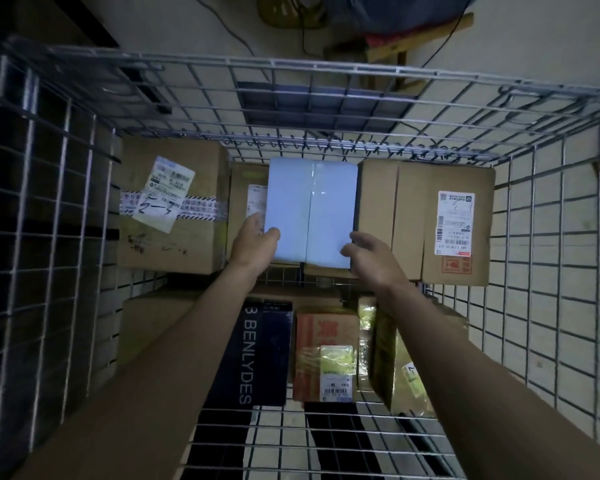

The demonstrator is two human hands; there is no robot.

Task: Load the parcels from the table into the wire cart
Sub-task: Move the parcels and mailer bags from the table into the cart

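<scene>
I look down into the wire cart [326, 69]. A white parcel [310, 213] lies flat between two brown boxes at the cart's far end, on top of another brown box. My left hand [253, 242] grips its near left corner, thumb on top. My right hand [369, 254] holds its near right corner with fingers curled at the edge. A large brown box [174, 206] with a white label and tape is to the left. To the right stands a brown box [426, 220] with a label.
Nearer to me inside the cart lie a dark box [264, 351] with white lettering, an orange-printed carton [326, 355] and a yellow-green wrapped parcel [402, 365]. Wire walls rise on all sides. Beyond the far wall are a tiled floor, cables and a wooden piece.
</scene>
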